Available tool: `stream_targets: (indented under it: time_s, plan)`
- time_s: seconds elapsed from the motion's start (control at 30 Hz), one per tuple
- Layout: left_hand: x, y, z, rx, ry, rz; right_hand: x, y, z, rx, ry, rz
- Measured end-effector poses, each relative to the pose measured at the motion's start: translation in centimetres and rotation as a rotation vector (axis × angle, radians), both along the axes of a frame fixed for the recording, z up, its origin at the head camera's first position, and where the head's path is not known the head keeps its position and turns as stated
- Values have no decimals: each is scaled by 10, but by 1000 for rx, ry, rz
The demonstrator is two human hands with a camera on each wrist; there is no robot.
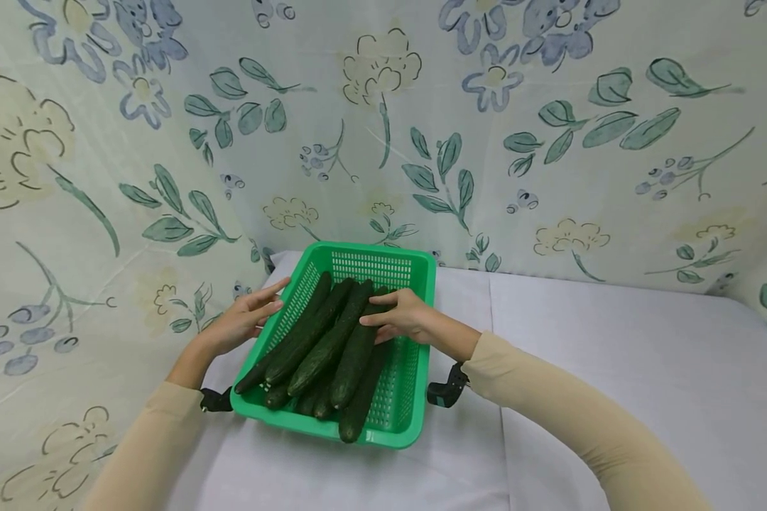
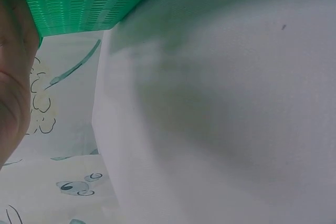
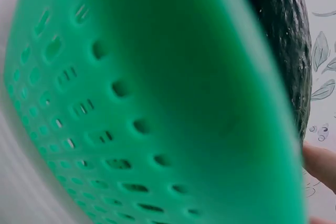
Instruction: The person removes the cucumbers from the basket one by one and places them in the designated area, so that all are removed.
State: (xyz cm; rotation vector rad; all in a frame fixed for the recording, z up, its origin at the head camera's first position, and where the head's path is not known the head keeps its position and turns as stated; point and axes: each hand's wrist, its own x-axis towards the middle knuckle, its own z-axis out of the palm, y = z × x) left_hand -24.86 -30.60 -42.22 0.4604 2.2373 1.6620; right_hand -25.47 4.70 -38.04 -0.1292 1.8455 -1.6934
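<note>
Got a left hand (image 1: 241,322), fingers mostly straight, at the left rim of a green basket (image 1: 396,437), apart from a right hand (image 1: 405,314) on cucumbers (image 1: 331,342) piled inside (can't tell if gripping), plus basket wall (image 3: 220,103) blocking right-wrist view, white tablecloth (image 1: 626,348), floral backdrop (image 1: 332,128).

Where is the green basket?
In the head view, the basket sits just left of centre on the table, with the left hand at its left side and the right hand over its cucumbers.
</note>
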Motion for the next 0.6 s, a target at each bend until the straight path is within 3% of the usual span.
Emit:
stream_targets:
  time_s: [0.6]
  plan:
    - [-1, 0, 0, 23, 22, -19, 2, 7, 4, -104, -45, -30]
